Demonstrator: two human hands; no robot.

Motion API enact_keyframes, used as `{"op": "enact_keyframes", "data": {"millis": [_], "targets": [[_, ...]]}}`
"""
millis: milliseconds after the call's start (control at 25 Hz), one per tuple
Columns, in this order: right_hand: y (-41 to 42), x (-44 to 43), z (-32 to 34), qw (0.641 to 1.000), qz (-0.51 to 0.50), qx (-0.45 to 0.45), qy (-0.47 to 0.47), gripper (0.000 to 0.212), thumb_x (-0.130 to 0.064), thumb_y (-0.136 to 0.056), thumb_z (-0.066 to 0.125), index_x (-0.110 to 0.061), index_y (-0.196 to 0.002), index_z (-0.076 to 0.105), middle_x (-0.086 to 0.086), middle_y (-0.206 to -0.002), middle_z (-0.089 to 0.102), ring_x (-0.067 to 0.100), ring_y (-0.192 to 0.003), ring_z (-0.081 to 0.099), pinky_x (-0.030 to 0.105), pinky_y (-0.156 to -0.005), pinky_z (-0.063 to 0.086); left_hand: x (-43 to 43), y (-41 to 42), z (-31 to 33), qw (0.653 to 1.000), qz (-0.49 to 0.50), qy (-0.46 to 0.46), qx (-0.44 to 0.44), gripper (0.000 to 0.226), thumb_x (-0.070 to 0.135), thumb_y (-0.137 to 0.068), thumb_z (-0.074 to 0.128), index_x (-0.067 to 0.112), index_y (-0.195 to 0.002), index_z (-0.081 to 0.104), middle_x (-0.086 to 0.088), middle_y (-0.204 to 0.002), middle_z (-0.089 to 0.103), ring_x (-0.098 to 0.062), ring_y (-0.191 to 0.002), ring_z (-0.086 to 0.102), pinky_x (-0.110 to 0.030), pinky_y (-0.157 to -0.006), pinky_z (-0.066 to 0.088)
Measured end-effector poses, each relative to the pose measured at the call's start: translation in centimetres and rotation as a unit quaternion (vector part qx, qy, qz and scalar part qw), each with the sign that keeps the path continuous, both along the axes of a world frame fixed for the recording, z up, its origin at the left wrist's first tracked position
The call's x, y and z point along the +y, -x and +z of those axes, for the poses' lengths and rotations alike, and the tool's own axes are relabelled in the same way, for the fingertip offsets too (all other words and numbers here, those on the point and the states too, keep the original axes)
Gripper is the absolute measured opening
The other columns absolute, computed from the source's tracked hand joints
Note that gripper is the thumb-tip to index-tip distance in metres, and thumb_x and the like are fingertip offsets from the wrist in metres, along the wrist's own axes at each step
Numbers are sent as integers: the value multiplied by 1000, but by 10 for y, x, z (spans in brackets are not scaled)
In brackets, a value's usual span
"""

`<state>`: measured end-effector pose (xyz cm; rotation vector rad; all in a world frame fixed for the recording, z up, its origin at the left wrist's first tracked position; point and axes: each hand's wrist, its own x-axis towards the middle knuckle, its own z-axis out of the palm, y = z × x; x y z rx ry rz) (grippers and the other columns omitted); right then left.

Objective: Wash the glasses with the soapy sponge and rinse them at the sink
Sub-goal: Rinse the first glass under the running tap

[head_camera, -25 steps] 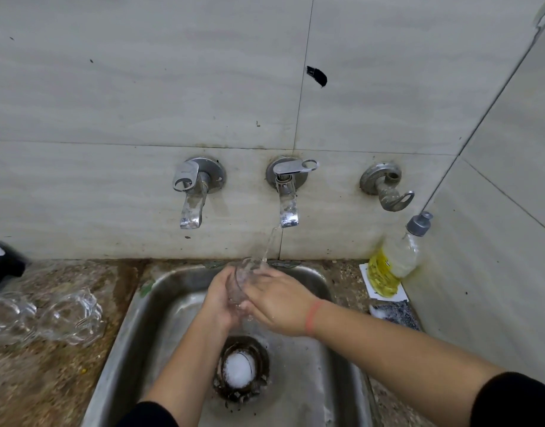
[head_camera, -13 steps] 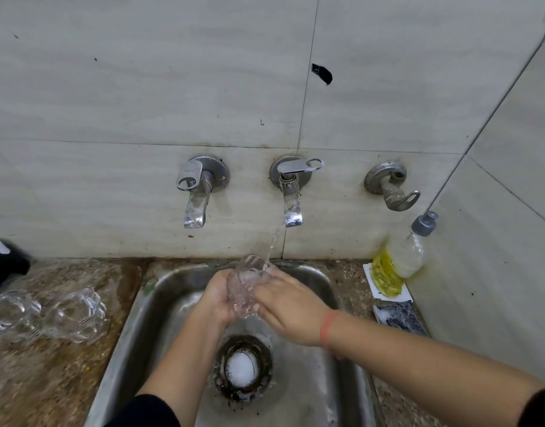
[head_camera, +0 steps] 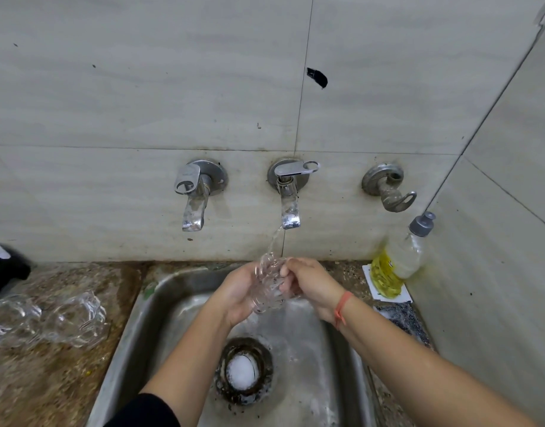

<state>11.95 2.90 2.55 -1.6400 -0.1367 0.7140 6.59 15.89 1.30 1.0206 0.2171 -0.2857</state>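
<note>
Both forearms reach forward over the steel sink (head_camera: 126, 343), converging beneath the middle tap (head_camera: 288, 195), which is running. The left hand (head_camera: 237, 295) is turned palm inward, fingers curled around the left side of a clear glass (head_camera: 266, 285) and cupping it from below. The right hand (head_camera: 311, 286) comes in from the opposite side, wrist bent, fingers closed on the glass's right wall near the rim; an orange wrist band (head_camera: 342, 308) sits at the wrist. The glass is held between the two hands above the basin, tilted, its mouth toward the tap, with the water stream (head_camera: 274, 241) falling onto its upper end.

Foam sits in the drain (head_camera: 241, 371). Two further clear glasses (head_camera: 49, 318) lie on their sides on the wet stone counter (head_camera: 33, 389) left of the sink. A dish soap bottle (head_camera: 400, 257) leans in the right corner; just in front of it lies a dark scouring pad (head_camera: 400, 318) with suds on it.
</note>
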Motion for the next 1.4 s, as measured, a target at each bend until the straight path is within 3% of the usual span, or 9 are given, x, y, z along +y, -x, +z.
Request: {"op": "enact_keyframes", "data": {"millis": [280, 400, 600, 760, 880, 1000, 1160, 1280, 1400], "targets": [[-13, -15, 9, 993, -5, 105, 46, 35, -16, -100, 34, -15, -69, 51, -1, -46, 52, 11, -38, 45, 21, -49, 40, -8, -12, 14, 997, -65, -31, 27, 20, 27, -92, 53, 8, -88, 59, -11, -78, 58, -24, -74, 59, -36, -75, 50], [-15, -15, 13, 994, 22, 80, 69, 35, -14, -99, 36, -16, -69, 54, 0, -48, 52, 10, -37, 44, 16, -43, 39, -7, -20, 13, 990, -73, -83, 93, 29, 28, -102, 38, 13, -88, 58, -7, -76, 61, -21, -70, 63, -37, -65, 57], [-15, 7, 20, 989, 96, 23, 107, 26, -10, -96, 37, -12, -77, 55, -1, -47, 57, 10, -36, 51, 18, -43, 40, 2, -16, 8, 986, -15, -41, 162, 51, 38, -102, 31, 10, -67, 55, -10, -61, 56, -23, -58, 58, -35, -61, 55], [-9, 29, 25, 978, 140, -97, 123, 24, -11, -96, 42, -13, -74, 54, 3, -65, 57, 15, -58, 55, 24, -57, 47, 23, -6, -12, 969, 134, 43, 204, 43, 37, -100, 45, 0, -112, 64, -22, -103, 70, -34, -88, 69, -47, -74, 57], [-12, 50, 13, 949, 181, -185, 178, 21, -16, -94, 43, -9, -78, 56, 10, -76, 57, 20, -72, 52, 32, -70, 44, 29, 2, -21, 950, 187, 100, 231, 44, 38, -97, 50, 1, -117, 63, -21, -109, 69, -33, -91, 68, -46, -79, 57], [-13, 58, 5, 960, 167, -142, 173, 28, -22, -92, 50, 3, -93, 63, 11, -86, 63, 22, -80, 57, 33, -77, 47, 29, 7, -27, 946, 184, 116, 241, 44, 39, -94, 55, -2, -103, 67, -20, -97, 71, -31, -81, 69, -43, -77, 55], [-16, 40, 6, 983, 142, -76, 88, 29, -29, -95, 53, -5, -88, 68, 8, -90, 69, 15, -82, 62, 23, -76, 49, 28, 4, -22, 952, 169, 127, 222, 33, 27, -92, 61, -4, -101, 68, -18, -92, 71, -28, -75, 69, -39, -77, 56], [-22, 22, 6, 990, 128, -49, 35, 26, -15, -98, 48, -14, -78, 65, 0, -73, 68, 7, -67, 62, 10, -64, 48, 26, -4, -15, 963, 132, 87, 220, 28, 20, -96, 52, -2, -106, 66, -16, -90, 69, -26, -70, 69, -39, -68, 60], [-24, 12, 3, 999, 37, 0, 5, 27, -9, -98, 46, -9, -78, 65, -1, -61, 69, 10, -51, 63, 19, -63, 53, 15, -10, -11, 969, 135, 40, 201, 30, 17, -99, 38, 0, -105, 62, -17, -90, 68, -27, -75, 67, -39, -68, 59]]}}
